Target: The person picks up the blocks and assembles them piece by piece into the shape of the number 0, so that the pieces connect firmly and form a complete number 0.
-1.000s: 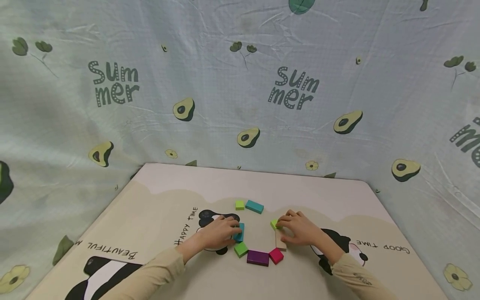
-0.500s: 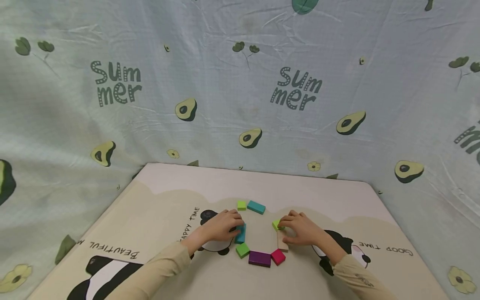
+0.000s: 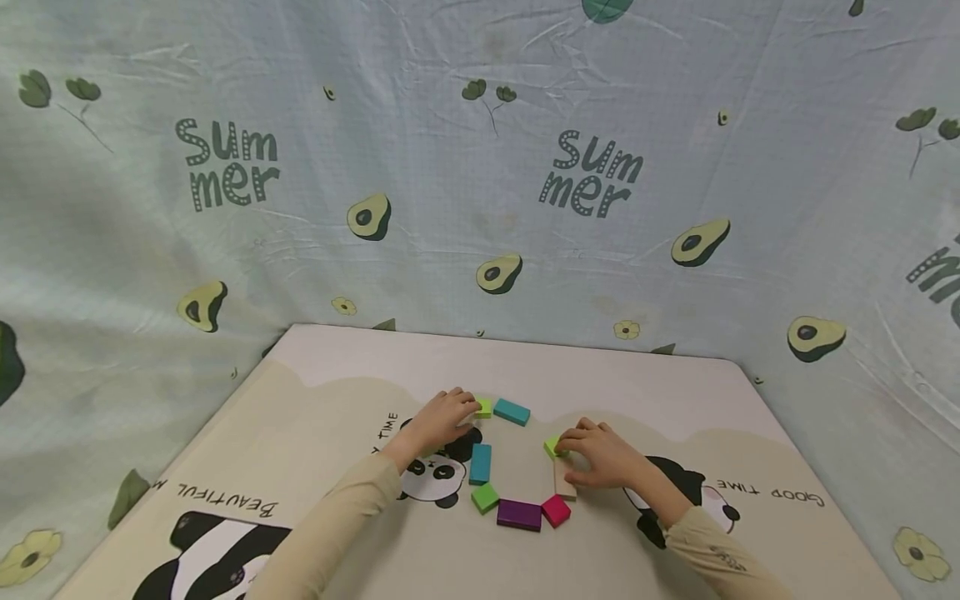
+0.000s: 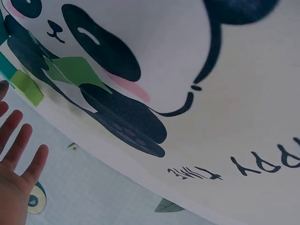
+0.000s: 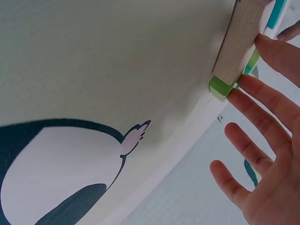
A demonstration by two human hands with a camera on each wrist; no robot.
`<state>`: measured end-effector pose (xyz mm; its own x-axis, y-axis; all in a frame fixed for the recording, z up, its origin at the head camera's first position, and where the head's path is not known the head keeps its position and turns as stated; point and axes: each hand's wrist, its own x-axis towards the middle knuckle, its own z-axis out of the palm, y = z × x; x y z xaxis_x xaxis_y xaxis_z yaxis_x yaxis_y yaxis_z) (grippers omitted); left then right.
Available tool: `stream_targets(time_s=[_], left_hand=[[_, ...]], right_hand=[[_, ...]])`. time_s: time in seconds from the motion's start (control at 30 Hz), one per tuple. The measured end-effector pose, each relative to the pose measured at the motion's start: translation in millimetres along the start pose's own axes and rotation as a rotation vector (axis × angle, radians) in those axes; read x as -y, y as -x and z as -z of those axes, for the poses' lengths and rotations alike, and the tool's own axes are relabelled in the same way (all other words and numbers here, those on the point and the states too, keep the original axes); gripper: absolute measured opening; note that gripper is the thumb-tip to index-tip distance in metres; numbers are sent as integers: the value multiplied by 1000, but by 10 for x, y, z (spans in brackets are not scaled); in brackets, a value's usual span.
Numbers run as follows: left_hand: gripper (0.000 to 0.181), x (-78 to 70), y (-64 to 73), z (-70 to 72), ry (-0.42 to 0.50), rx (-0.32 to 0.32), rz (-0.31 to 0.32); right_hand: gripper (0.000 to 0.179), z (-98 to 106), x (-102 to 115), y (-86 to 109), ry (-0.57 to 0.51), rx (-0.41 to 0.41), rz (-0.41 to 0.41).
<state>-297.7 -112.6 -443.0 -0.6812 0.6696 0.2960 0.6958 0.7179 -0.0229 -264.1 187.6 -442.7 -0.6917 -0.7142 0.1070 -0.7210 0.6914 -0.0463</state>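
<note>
My left hand (image 3: 442, 418) reaches to the far yellow-green block (image 3: 485, 408), fingertips right at its left side. In the left wrist view its fingers are spread and loosely straight beside a green block (image 4: 29, 88). With extended fingers, my right hand (image 3: 603, 457) rests at the right-hand lime block (image 3: 551, 447) and the plain wooden block (image 3: 565, 483). The right wrist view has the thumb by the wooden block's side and two fingertips touching the lime block's end (image 5: 220, 89). The wooden and lime blocks lie end to end, partly covered by that hand.
Other blocks continue the ring: a teal one (image 3: 512, 412) at the back, another teal one (image 3: 481, 463) at left, then a green cube (image 3: 485, 497), a purple block (image 3: 519, 515) and a red cube (image 3: 556, 511). A panda-printed mat (image 3: 637, 383) lies beneath; a patterned curtain (image 3: 420, 150) hangs behind.
My left hand has left the left teal block and moved away from me to the far yellow-green block. The right hand stays at the lime and wooden blocks.
</note>
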Motion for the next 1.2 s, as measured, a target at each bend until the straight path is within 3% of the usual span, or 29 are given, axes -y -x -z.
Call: stream_targets(time_s=[0.17,0.4,0.7,1.2], left_hand=[[30,20,-64,-56,22,-3,54],[36,1,-110,-74,33,60,96],[33,-45,-131,-56,-54,88,87],[21,-40,-91,-68,-138,39,17]], right_hand=[[32,-15,-13,10,3,-8,6],[32,-11,-11,5,15,-17,14],[33,-15,-3,17,10,-7,2],[32,15,32,14,9,3,-3]])
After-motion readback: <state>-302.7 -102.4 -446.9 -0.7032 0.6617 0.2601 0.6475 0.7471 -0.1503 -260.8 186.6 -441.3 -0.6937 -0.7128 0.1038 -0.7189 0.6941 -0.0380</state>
